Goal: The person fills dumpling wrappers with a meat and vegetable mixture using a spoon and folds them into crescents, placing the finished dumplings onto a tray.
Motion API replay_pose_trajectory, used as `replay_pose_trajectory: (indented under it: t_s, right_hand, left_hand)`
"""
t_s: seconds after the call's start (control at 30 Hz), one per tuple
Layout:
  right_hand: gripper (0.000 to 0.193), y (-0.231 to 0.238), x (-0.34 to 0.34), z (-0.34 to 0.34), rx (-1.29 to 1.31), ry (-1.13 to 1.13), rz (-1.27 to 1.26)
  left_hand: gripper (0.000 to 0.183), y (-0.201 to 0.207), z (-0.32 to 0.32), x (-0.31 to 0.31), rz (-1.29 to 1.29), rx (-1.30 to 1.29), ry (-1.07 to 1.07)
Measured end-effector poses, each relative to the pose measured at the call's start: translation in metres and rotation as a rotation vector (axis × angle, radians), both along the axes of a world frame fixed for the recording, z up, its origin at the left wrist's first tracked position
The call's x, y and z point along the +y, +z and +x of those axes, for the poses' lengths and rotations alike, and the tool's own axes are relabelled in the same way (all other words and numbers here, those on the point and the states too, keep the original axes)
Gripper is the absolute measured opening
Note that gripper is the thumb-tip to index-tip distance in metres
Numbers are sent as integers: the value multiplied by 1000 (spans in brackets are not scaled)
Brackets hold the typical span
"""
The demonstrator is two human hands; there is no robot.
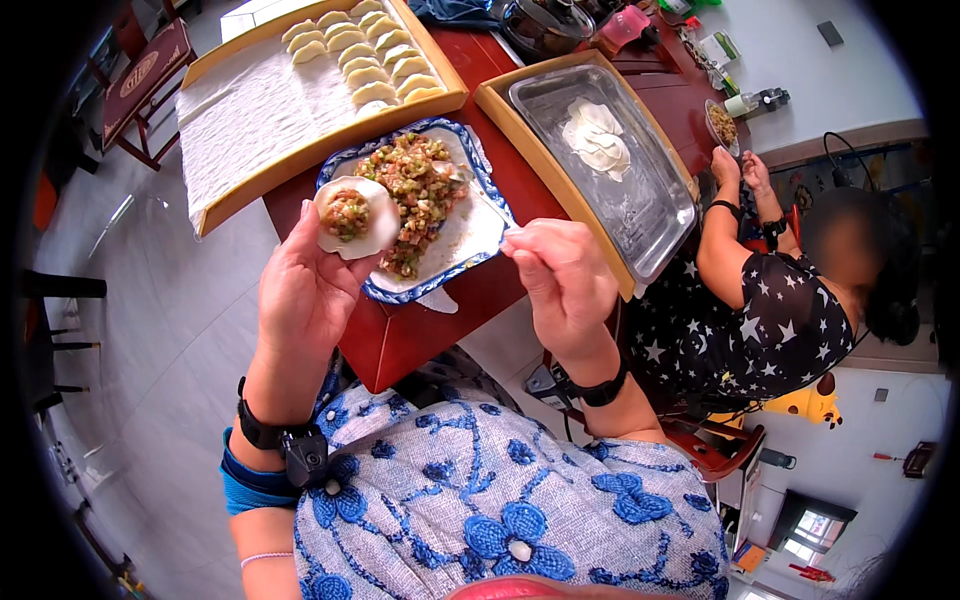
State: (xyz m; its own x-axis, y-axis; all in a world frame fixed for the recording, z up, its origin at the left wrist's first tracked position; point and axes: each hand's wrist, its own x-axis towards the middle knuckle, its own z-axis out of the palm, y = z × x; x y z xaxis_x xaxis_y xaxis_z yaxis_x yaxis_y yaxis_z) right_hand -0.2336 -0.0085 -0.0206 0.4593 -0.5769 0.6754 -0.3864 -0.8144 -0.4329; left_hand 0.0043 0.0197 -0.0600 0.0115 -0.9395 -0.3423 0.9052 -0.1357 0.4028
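In my left hand (pixel 312 290) lies a round dumpling wrapper (pixel 378 222), held up over the near left rim of the dish. A mound of chopped meat and green vegetable filling (pixel 346 214) sits in its middle. More filling (pixel 420 180) is heaped in the blue-and-white dish (pixel 478 215) at the table's corner. My right hand (pixel 565 280) is closed at the dish's right rim, thumb and fingers pinched together. Something small and pale shows at its fingertips, too little of it to name.
Several shaped dumplings (pixel 365 55) stand in rows on a cloth-lined wooden tray (pixel 330 148), back left. At the right, a box (pixel 560 180) holds a metal tray (pixel 640 235) with dumpling wrappers (pixel 597 138). A co-worker (pixel 750 300) sits at the right, hands by a bowl (pixel 722 125).
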Motion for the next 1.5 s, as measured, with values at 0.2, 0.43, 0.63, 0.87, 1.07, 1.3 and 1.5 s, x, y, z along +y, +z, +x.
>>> replay_pose_trajectory:
  t_s: [0.2,0.43,0.63,0.87,1.07,1.3,1.5]
  right_hand:
    - [30,-57,1,-9,362,45,-272]
    - [59,-35,3,0,427,6,-86]
    - [24,-7,-7,26,-97,-68,299]
    - [21,11,-15,34,60,-39,184]
    - [18,20,-22,38,254,-50,29]
    - [10,16,-28,35,250,49,148]
    - [7,20,-33,24,46,137,405]
  left_hand:
    - [44,2,2,-1,-42,-20,-37]
    - [44,5,-2,2,-83,-20,-119]
    - [46,24,-8,3,-56,-12,-193]
    - [43,15,-6,3,-140,2,-270]
    - [41,17,-16,5,-69,-80,-249]
    - [43,13,-17,5,-43,-52,-261]
    - [43,14,-12,4,-56,-64,-264]
